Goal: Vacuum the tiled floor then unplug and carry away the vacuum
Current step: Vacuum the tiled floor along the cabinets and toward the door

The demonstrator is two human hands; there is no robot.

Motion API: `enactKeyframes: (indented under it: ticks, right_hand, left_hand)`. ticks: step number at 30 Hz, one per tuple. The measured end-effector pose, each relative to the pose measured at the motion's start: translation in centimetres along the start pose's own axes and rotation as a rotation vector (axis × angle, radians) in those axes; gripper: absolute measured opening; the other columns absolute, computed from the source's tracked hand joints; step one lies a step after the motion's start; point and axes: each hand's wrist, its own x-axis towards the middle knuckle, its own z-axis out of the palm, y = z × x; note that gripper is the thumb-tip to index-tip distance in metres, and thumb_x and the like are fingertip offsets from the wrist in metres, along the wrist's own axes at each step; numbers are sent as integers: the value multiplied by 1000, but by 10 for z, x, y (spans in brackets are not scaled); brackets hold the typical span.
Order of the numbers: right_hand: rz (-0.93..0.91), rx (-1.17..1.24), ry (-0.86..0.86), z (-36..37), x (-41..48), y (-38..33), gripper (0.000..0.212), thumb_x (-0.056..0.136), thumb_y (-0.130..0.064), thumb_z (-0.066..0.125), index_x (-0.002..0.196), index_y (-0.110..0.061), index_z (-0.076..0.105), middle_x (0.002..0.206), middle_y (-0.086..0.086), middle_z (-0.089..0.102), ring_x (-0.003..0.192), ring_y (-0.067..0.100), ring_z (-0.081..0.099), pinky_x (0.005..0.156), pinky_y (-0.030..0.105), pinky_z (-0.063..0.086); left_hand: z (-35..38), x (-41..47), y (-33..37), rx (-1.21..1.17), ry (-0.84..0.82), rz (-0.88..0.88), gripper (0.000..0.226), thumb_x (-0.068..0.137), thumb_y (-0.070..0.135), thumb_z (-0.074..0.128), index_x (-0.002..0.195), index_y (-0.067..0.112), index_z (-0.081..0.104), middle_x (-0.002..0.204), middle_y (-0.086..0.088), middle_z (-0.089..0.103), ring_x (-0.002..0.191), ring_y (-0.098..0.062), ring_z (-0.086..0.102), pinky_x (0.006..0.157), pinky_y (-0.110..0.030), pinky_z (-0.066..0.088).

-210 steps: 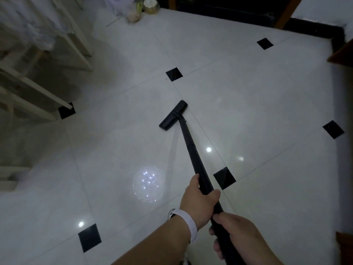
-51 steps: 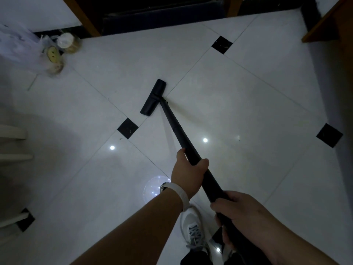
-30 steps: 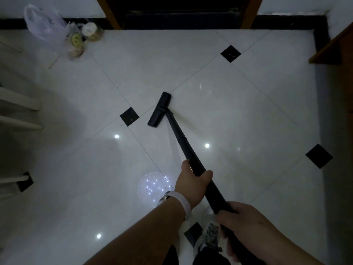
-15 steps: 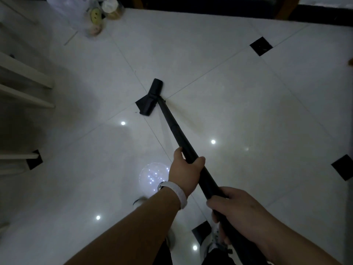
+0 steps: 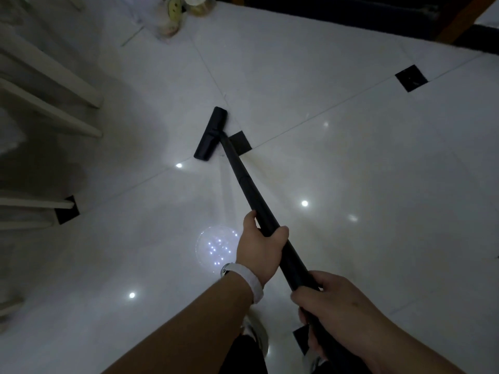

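While both hands [image 5: 260,249] [image 5: 328,299] wrap the wand [image 5: 251,190], nozzle [image 5: 211,133] beside black tile [image 5: 240,143], near chair legs [image 5: 81,103].

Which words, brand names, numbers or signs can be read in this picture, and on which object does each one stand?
None can be read.
The vacuum tube and floor nozzle: plain black, no marking visible.
The white wristband on the left hand: no text visible.
The containers at the top edge: one shows a yellow face-like picture, but any print is too blurred to read.
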Motion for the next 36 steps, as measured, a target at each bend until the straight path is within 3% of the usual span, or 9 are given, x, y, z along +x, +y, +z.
enactKeyframes:
  ticks: [19,23,27,32,36]
  right_hand:
    - [-21,-27,39,114,45,-96,10,90,-13,60,93,-7,66,65,11,62,48,27,55,46,29,46]
    - [-42,-16,54,111,55,-120,12,89,-15,61,95,-6,68,65,10,62,47,26,57,45,28,47]
    - [-60,2,57,99,68,-141,13,90,-16,61,96,-6,68,67,10,63,48,24,59,45,27,48]
    - [-73,45,79,75,77,-151,15,89,-14,61,99,-5,68,66,10,61,45,24,57,44,27,48]
    - [-77,56,94,48,75,-152,13,90,-13,60,96,-3,66,67,11,61,45,24,57,44,27,48]
  left_hand:
    - [-132,72,22,-137,-19,8,73,89,32,64,150,24,24,98,2,63,88,-12,64,66,-18,51]
    - [-137,91,42,-126,-29,36,71,90,32,64,149,23,26,103,4,62,90,-11,63,67,-17,49]
    - [-133,109,65,-86,-22,54,67,90,33,64,147,23,30,114,-2,63,97,-16,63,79,-24,52]
    - [-114,123,90,-26,-34,82,52,90,32,62,137,23,41,95,8,60,86,-9,61,74,-23,51]
    - [-87,127,103,2,-55,79,51,90,32,62,136,24,42,94,10,60,84,-7,61,66,-19,49]
